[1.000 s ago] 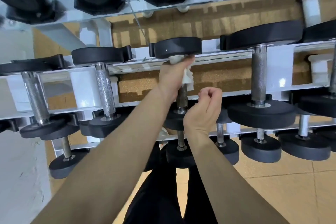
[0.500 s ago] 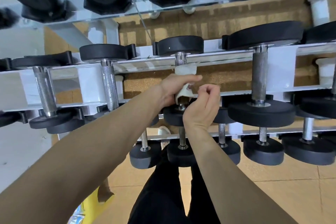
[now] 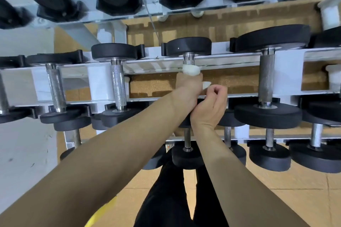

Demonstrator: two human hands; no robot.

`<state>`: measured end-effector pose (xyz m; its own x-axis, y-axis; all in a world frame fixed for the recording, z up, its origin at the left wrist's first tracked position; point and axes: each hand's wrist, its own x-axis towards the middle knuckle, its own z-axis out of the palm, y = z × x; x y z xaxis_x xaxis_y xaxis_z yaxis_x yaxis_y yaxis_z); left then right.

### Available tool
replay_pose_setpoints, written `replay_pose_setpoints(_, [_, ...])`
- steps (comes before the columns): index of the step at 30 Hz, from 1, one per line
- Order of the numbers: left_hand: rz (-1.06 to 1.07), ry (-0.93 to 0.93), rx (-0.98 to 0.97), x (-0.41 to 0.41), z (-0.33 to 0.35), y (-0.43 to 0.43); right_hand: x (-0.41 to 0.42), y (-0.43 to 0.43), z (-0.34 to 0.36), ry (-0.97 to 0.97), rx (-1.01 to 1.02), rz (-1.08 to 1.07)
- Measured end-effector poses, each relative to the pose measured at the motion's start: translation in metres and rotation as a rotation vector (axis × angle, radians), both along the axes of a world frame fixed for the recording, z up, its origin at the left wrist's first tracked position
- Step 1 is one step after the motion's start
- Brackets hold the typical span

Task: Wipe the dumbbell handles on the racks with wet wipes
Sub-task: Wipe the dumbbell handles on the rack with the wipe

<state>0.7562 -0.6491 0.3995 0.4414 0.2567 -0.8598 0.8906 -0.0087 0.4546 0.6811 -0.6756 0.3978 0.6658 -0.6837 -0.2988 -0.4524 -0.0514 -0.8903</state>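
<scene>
Gripping wet wipe [image 3: 191, 70] round the middle-tier dumbbell handle [image 3: 189, 59] with left hand [image 3: 187, 91]: fingers curled round the bar, wipe bunched above the fist, just under the far plate. Holding right hand [image 3: 210, 108] against the left wrist, fingers curled in; cannot tell whether pinching the wipe's loose corner poking out beside them. Open gaps either side, out to the knurled handle [image 3: 119, 83] and the thick handle [image 3: 266, 79]. White rack rail [image 3: 99, 77] crossing behind the fist. Slid up the bar from near the front plate half a second ago; right hand roughly where it was.
</scene>
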Motion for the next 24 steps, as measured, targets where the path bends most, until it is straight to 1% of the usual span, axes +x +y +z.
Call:
replay_pose_setpoints(2, [-0.198, 0.053, -0.059, -0.01, -0.002, 0.014, -0.001, -0.001, 0.0, -0.004, 0.012, -0.007])
replay_pose_setpoints(4, [-0.383, 0.03, -0.085, -0.017, 0.004, 0.032, -0.002, -0.001, 0.002, -0.013, 0.03, -0.011])
replay_pose_setpoints(6, [-0.533, -0.009, -0.053, -0.023, 0.016, 0.048, -0.001, 0.0, 0.004, -0.012, 0.062, -0.009])
replay_pose_setpoints(7, [-0.57, -0.022, -0.027, -0.025, 0.024, 0.057, -0.001, 0.0, 0.006, -0.008, 0.077, 0.0])
replay_pose_setpoints(8, [-0.563, -0.028, -0.023, -0.028, 0.029, 0.067, -0.002, -0.002, 0.007, -0.003, 0.092, 0.019])
replay_pose_setpoints(9, [-0.518, -0.031, -0.063, -0.031, 0.037, 0.076, -0.002, -0.004, 0.008, 0.012, 0.105, 0.055])
replay_pose_setpoints(10, [-0.451, -0.038, -0.14, -0.035, 0.044, 0.085, -0.003, -0.007, 0.009, 0.036, 0.115, 0.114])
replay_pose_setpoints(12, [-0.309, -0.058, -0.366, -0.043, 0.061, 0.097, -0.004, -0.014, 0.015, 0.086, 0.16, 0.292])
replay_pose_setpoints(14, [-0.189, -0.089, -0.574, -0.05, 0.072, 0.102, -0.003, -0.023, 0.025, 0.092, 0.258, 0.472])
replay_pose_setpoints(17, [-0.127, -0.135, -0.732, -0.06, 0.071, 0.1, 0.004, -0.042, 0.042, 0.117, 0.432, 0.65])
replay_pose_setpoints(18, [-0.127, -0.149, -0.75, -0.061, 0.065, 0.099, 0.007, -0.05, 0.045, 0.136, 0.47, 0.681])
replay_pose_setpoints(19, [-0.127, -0.165, -0.699, -0.061, 0.057, 0.098, 0.01, -0.058, 0.048, 0.152, 0.477, 0.697])
replay_pose_setpoints(20, [-0.131, -0.183, -0.566, -0.06, 0.049, 0.096, 0.013, -0.066, 0.046, 0.165, 0.434, 0.703])
replay_pose_setpoints(23, [-0.063, -0.245, 0.004, -0.05, 0.021, 0.093, 0.024, -0.078, 0.035, 0.241, 0.195, 0.748])
replay_pose_setpoints(24, [-0.032, -0.274, 0.128, -0.048, 0.012, 0.095, 0.028, -0.078, 0.031, 0.269, 0.116, 0.764])
